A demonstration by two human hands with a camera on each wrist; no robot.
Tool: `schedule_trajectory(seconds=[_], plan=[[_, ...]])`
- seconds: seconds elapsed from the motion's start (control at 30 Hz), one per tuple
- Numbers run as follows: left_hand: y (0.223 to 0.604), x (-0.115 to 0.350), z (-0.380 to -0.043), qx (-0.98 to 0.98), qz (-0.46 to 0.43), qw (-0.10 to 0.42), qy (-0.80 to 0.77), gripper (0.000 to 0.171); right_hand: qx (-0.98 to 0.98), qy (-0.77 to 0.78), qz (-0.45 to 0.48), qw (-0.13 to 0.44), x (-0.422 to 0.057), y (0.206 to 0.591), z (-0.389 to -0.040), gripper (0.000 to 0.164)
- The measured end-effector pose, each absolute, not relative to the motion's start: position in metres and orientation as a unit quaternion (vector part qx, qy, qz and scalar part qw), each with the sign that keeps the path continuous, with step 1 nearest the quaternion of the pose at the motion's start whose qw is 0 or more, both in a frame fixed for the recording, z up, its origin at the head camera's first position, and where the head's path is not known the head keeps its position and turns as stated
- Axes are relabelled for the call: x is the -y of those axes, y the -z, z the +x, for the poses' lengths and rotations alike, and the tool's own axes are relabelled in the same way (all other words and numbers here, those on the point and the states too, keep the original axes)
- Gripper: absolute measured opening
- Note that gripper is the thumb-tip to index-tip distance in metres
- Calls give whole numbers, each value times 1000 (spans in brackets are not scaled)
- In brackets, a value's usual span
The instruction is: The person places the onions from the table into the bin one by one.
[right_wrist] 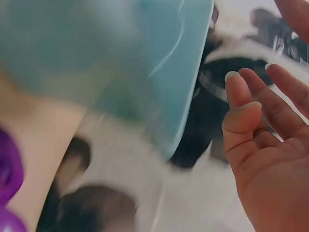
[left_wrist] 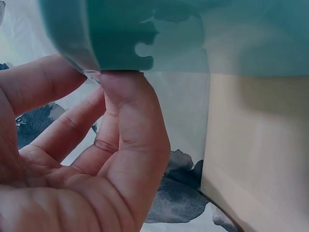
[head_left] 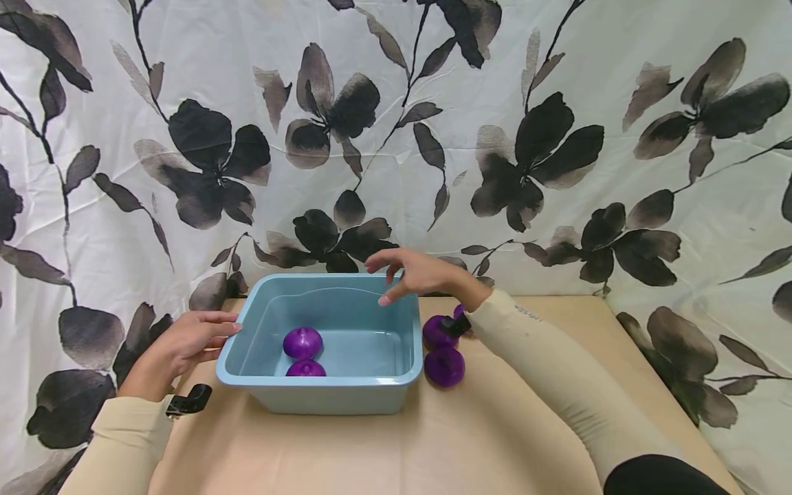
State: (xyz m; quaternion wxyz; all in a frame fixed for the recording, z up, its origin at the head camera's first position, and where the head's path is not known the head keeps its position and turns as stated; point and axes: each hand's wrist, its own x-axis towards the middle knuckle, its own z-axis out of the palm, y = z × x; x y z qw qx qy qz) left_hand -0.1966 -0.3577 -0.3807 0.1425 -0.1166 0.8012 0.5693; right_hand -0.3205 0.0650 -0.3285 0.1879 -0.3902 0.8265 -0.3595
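A light blue plastic tub [head_left: 328, 394] stands on the table, with two round, shiny purple objects [head_left: 302, 342] inside near its left front. At the tub's left side, my left hand [head_left: 185, 344] holds the rim between thumb and fingers; the left wrist view shows the thumb tip against the rim's edge [left_wrist: 79, 48]. Over the tub's back right corner hovers my right hand [head_left: 423, 273], fingers loosely bent and nothing between them. Beside the tub's right wall lie more round purple objects [head_left: 444, 366], the rear one partly hidden by my right wrist.
A beige cover lies over the table [head_left: 470, 440]. Behind it and at both sides hangs a white cloth [head_left: 433, 89] with dark flower prints. The tub's back rim stands close to this cloth.
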Motion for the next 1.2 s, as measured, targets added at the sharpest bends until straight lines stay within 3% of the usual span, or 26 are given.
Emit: schedule_trajectory(seconds=[0.3, 0.67, 0.97, 1.2], plan=[[383, 362, -197, -796, -119, 148, -575, 43, -851, 399, -320, 124, -155, 368, -331, 71], [379, 360, -198, -832, -88, 137, -530, 52, -898, 402, -162, 69, -226, 465, -334, 78], [380, 364, -196, -817, -98, 128, -553, 50, -885, 451, -98, 69, -233, 514, -323, 97], [382, 361, -199, -820, -107, 120, -550, 52, -891, 444, -75, 57, -233, 533, -320, 101]])
